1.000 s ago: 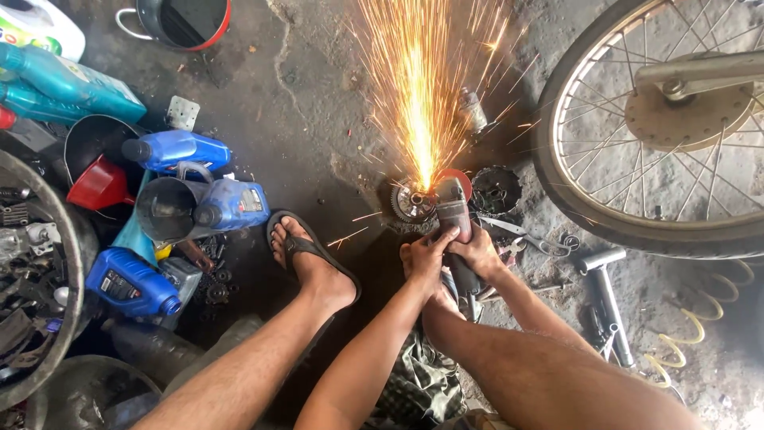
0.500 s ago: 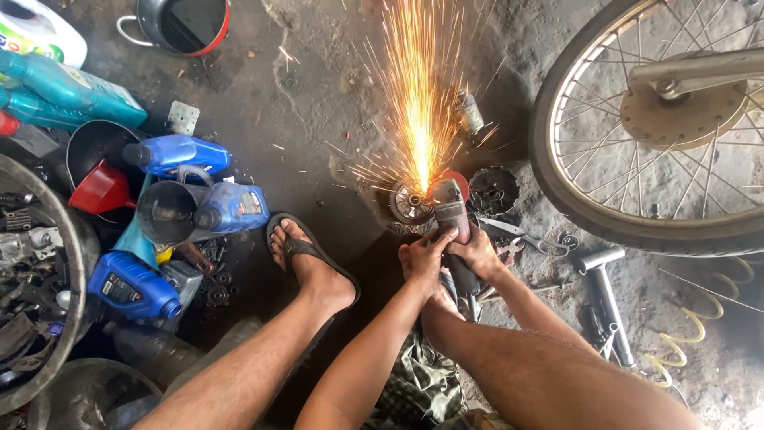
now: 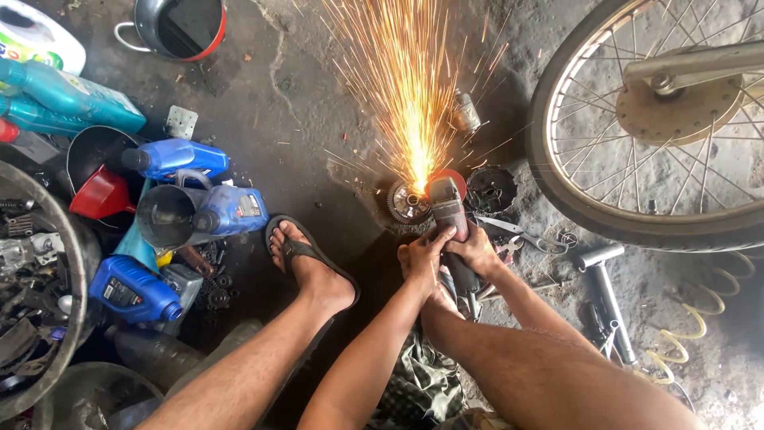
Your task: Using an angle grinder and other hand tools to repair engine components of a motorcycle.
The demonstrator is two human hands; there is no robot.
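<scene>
Both hands, left [image 3: 424,256] and right [image 3: 477,248], are wrapped tight round the angle grinder [image 3: 450,215] on the floor against a toothed gear [image 3: 407,202] (heavy, rigid, likely kicking; best gripped by its body).

A rough motorcycle repair workshop, worked at floor level. The oil-stained concrete floor [image 3: 263,119] carries blue oil bottles [image 3: 131,291] at nine o'clock, a spoked wheel [image 3: 637,127] at two o'clock, and an angle grinder [image 3: 447,209] throwing sparks [image 3: 406,87] at twelve o'clock.
</scene>
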